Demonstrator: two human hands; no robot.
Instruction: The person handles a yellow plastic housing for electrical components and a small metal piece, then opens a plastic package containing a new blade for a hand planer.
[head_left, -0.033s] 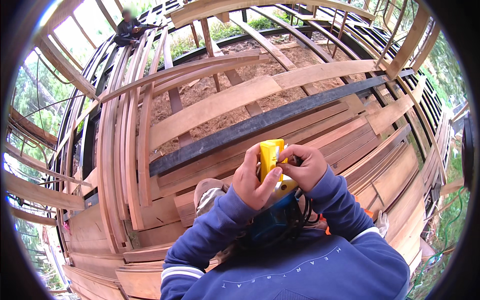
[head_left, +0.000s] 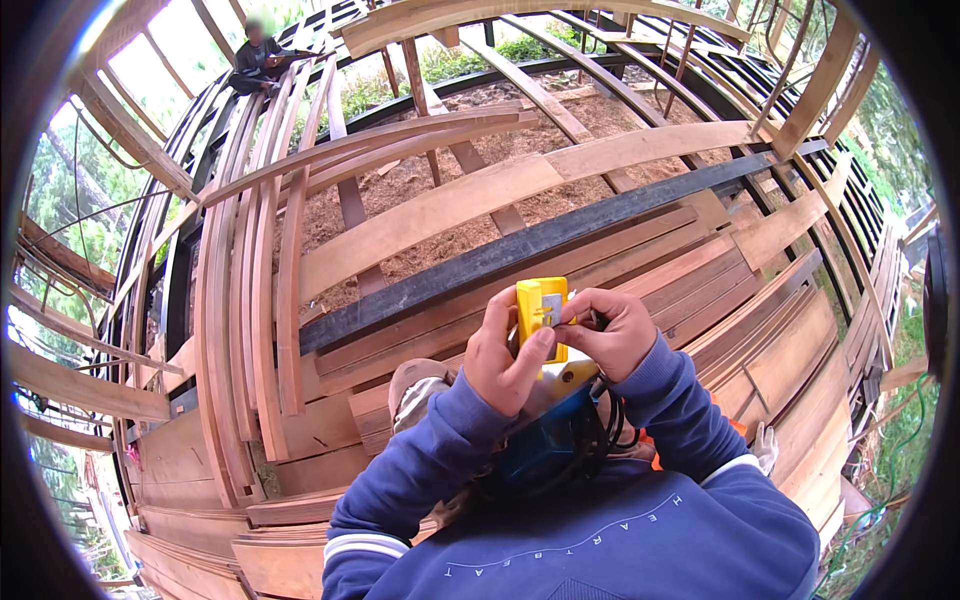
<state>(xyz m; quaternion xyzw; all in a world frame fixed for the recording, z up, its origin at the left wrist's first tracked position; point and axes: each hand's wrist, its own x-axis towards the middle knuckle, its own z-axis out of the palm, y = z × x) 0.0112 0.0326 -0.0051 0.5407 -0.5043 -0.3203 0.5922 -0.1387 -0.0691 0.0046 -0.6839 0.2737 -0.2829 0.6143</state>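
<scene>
My left hand [head_left: 500,365] is wrapped round a small yellow plastic case [head_left: 537,298], its thumb lying across the front. A grey metal piece [head_left: 552,308] shows inside the case. Against the right side of that piece, the thumb and fingertips of my right hand [head_left: 615,335] are pinched together; what lies between them is too small to make out. Just under the hands is a yellow part with a dark round hole [head_left: 569,376]. A blue power tool [head_left: 540,445] with a black cable [head_left: 612,425] sits at my lap, partly hidden by my forearms.
Reddish wooden boards [head_left: 400,365] lie stacked around me, and long planks [head_left: 265,300] run away at left. A black metal beam [head_left: 520,245] crosses ahead; beyond it, open framing spans bare soil [head_left: 400,215]. Another person [head_left: 258,60] sits far left. A pale glove [head_left: 765,448] lies at right.
The yellow case has turned slightly in my left hand, so more of the grey metal piece shows. My left thumb has shifted a little up and left.
</scene>
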